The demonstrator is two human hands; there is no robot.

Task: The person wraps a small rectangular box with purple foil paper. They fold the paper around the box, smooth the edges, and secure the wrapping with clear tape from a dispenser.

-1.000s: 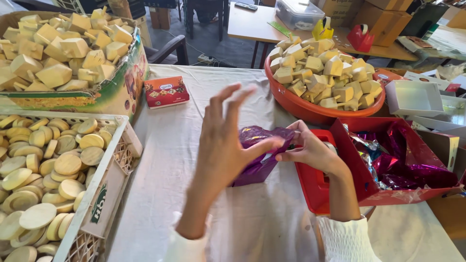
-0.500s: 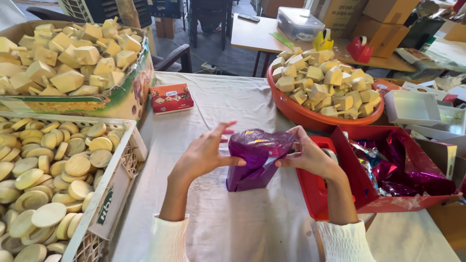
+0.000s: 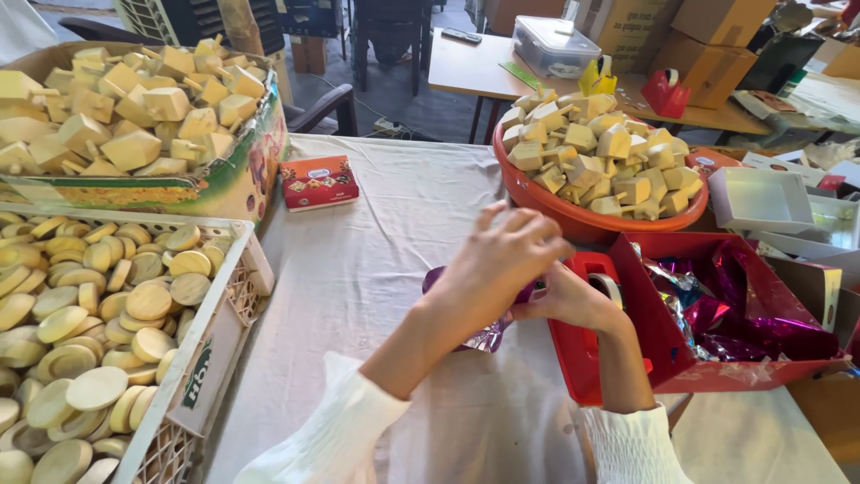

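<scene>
Mid-frame on the bench (image 3: 376, 260), both hands are grasping the purple wrapper (image 3: 488, 333): left hand (image 3: 502, 260) is closing over it, right hand (image 3: 569, 300) is pinching beneath. Keeping the foil taut should give neater folds.

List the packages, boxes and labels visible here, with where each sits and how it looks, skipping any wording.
Small red box: flat, rectangular, pictures on its lid, on the white cloth's far left.
Printed carton: far left, green and yellow side, heaped with pale wedges.
White crate: near left, dark label on its end, full of pale discs.
Red open box: right, holding shiny purple wrappers.
Purple wrapper: centre, under both hands, left hand, right hand.
</scene>
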